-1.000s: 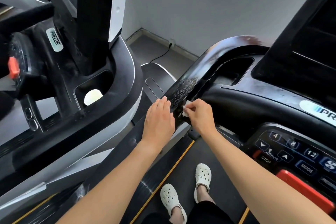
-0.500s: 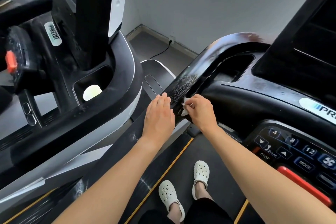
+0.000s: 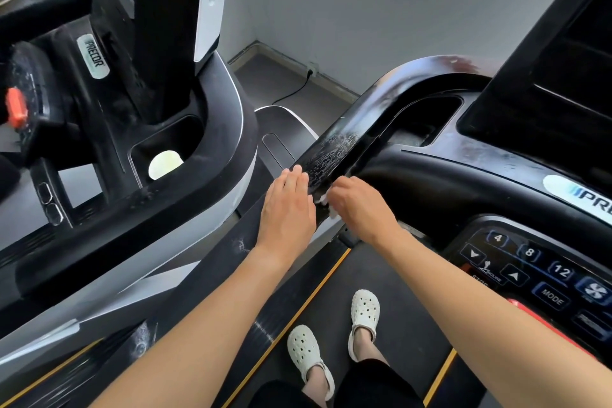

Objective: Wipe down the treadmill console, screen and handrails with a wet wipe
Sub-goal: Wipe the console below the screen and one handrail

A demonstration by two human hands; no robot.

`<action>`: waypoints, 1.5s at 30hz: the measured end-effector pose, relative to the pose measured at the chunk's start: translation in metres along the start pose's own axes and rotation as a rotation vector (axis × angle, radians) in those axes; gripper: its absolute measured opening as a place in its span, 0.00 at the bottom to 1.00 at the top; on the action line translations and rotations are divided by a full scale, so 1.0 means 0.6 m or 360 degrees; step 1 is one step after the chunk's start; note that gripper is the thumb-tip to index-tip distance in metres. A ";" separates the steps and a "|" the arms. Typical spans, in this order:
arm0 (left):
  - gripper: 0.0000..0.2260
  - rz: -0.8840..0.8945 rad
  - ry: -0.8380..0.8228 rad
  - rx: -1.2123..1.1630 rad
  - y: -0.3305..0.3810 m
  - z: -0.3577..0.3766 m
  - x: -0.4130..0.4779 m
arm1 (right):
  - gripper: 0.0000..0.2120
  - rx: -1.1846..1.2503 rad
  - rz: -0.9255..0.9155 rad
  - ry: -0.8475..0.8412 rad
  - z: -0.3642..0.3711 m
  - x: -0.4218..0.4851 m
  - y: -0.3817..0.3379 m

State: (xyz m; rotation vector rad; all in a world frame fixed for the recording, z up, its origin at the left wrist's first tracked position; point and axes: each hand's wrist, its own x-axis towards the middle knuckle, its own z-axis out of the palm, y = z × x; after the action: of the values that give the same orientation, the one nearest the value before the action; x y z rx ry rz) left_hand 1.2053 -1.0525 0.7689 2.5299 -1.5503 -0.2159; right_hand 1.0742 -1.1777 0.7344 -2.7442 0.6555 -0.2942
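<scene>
Your right hand [image 3: 359, 205] pinches the wet wipe [image 3: 326, 205] in curled fingers against the inner edge of the left handrail [image 3: 334, 149]; your left hand [image 3: 288, 205] lies flat on the rail just beside it, fingers straight and together. Rail ahead shows wet beading, so I'd judge it part-wiped. The console [image 3: 463, 156] looks smeared too, the screen [image 3: 546, 93] is unclear and the other rail isn't visible, so probably plenty left.

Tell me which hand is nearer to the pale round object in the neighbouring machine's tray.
Left. The left hand lies flat on the handrail, to the right of the pale round object; the right hand, pinching the wet wipe, is farther right.
</scene>
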 end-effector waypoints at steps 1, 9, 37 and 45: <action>0.22 0.0001 0.0001 -0.0003 0.000 0.000 0.000 | 0.04 0.0145 0.0209 0.0067 -0.002 0.003 0.010; 0.22 0.0007 0.0008 0.0040 0.002 0.000 0.001 | 0.05 0.0388 0.0475 0.0159 0.000 0.009 -0.005; 0.22 0.0063 0.0033 -0.0009 0.008 -0.004 0.032 | 0.09 0.0580 0.0677 0.0197 -0.022 0.038 0.027; 0.23 0.0136 -0.0008 -0.0032 -0.009 -0.008 0.020 | 0.06 0.0298 0.0243 0.0090 -0.003 0.013 -0.014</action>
State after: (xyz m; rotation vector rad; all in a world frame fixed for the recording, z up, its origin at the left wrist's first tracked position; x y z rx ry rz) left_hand 1.2167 -1.0606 0.7723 2.4435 -1.6450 -0.2258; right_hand 1.0838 -1.1747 0.7398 -2.5009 0.8047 -0.3787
